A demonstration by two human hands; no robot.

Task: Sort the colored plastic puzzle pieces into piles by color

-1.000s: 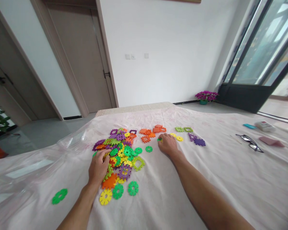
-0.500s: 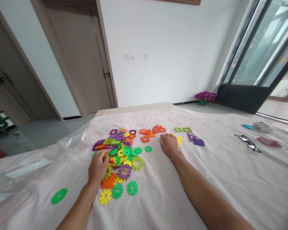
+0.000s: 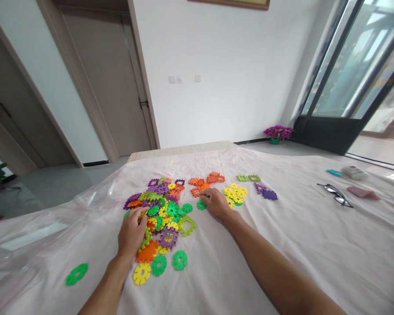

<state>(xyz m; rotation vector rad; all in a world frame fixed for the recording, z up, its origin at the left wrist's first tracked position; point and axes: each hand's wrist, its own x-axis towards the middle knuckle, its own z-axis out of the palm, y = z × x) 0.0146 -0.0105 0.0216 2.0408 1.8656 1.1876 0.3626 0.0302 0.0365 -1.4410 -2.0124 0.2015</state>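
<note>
Green notched disc point(image 3: 202, 205) lies flat on the cloth-covered worktop point(image 3: 210, 267), under the fingertips of the right hand point(image 3: 218, 204), between a mixed pile of pieces point(image 3: 164, 212) and a yellow disc cluster point(image 3: 236, 192). Whether that curled hand grips it cannot be told. The left hand point(image 3: 131, 229) is at the pile's edge, its grasp hidden. The disc looks light, stiff, slightly slick plastic, likely best pinched by its rim.

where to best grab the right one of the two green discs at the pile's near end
Likely the right edge of its notched rim, coming from the right: the green disc lies flat on the cloth and no piece crowds it there, while another green disc sits close on its left.
</note>
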